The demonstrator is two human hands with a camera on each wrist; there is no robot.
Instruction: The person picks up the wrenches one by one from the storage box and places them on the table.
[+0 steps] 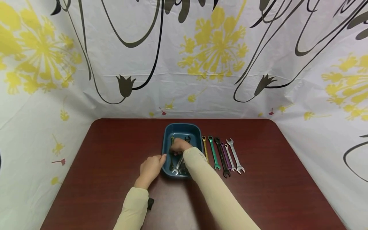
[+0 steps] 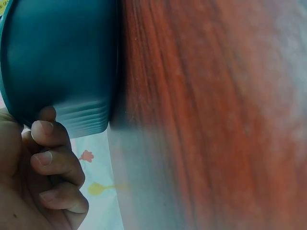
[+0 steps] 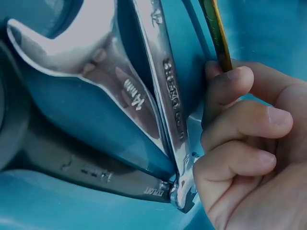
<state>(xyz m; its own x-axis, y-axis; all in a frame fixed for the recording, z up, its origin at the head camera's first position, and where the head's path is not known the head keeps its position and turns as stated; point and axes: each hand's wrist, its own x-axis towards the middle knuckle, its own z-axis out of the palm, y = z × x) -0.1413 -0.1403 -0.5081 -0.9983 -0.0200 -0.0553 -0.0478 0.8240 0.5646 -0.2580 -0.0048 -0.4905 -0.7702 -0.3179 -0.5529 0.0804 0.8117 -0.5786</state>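
Teal plastic formed the tray [image 1: 181,129] that sat near the middle of the dark red desk [image 1: 258,198], with several spanners [image 1: 177,164] lying loose and crossed inside it. The right hand [image 1: 179,146] was down in the tray; in the right wrist view its fingers [image 3: 240,120] were curled against a yellow-handled spanner [image 3: 214,28], beside chrome ones stamped with sizes. Whether that grip had actually closed round the yellow handle I could not tell. The left hand [image 1: 151,167] rested at the tray's left wall, fingers loosely bent against the plastic, apparently steadying it rather than clasping it.

Five more spanners [image 1: 222,155] lay in a neat row just right of the tray, so the step looked like picking one out of the tray. Lifting it free would likely call for untangling it from the overlapping chrome pieces.

The right palm hid most of the tray's contents from the head camera, and the left wrist view was blurred.
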